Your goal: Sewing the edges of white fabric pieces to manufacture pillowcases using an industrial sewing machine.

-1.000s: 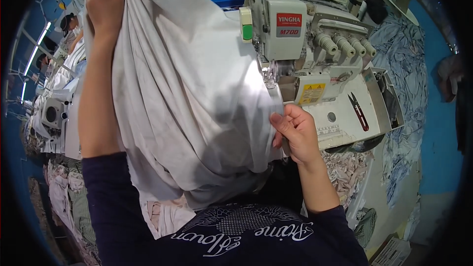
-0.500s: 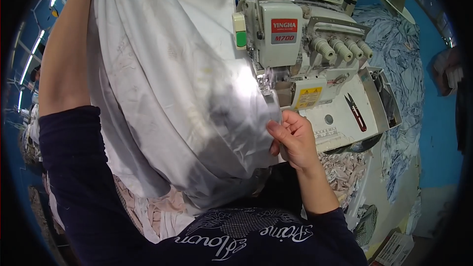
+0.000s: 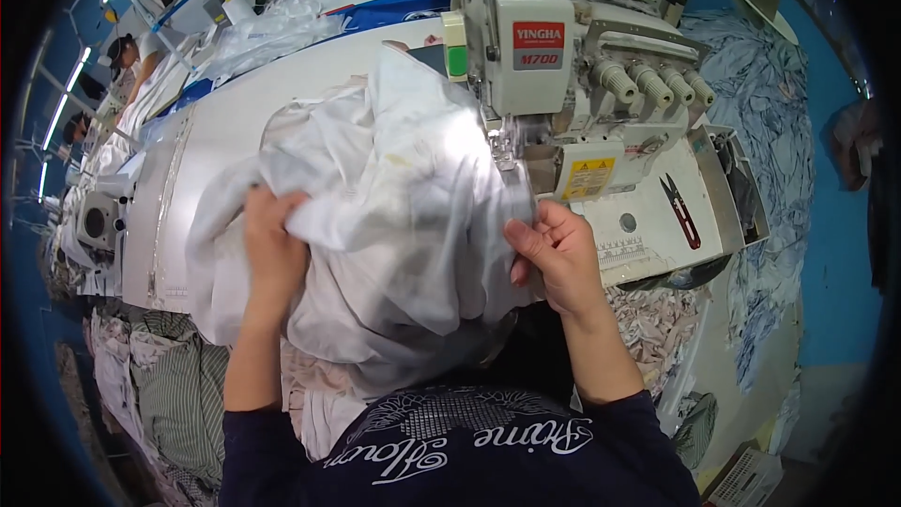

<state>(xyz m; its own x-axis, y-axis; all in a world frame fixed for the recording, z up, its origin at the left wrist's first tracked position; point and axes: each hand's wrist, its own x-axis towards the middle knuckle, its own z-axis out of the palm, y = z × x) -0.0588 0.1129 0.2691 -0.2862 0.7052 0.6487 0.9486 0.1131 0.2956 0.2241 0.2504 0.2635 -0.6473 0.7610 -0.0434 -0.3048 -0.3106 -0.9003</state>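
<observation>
The white cloth [image 3: 394, 225], held high in front of me a second ago, is now down and bunched on the surface [image 3: 225, 141] before the sewing machine [image 3: 572, 75]. My left arm, raised overhead then, has dropped with it. I judge the lifting is over and the cloth is being gathered toward the needle area.

My left hand [image 3: 272, 249] lies on the left of the heap, its fingers [image 3: 282, 202] curled into a fold and gripping it. My right hand [image 3: 558, 253] sits at the cloth's right edge, just below the presser foot, fingers [image 3: 526, 244] pressed together and pinching the edge, as before.

Thread snips [image 3: 683, 211] lie on the machine bed, apart from both hands. Striped fabric [image 3: 178, 394] hangs off the surface at my left, and scraps [image 3: 657, 319] pile up below the bed.
</observation>
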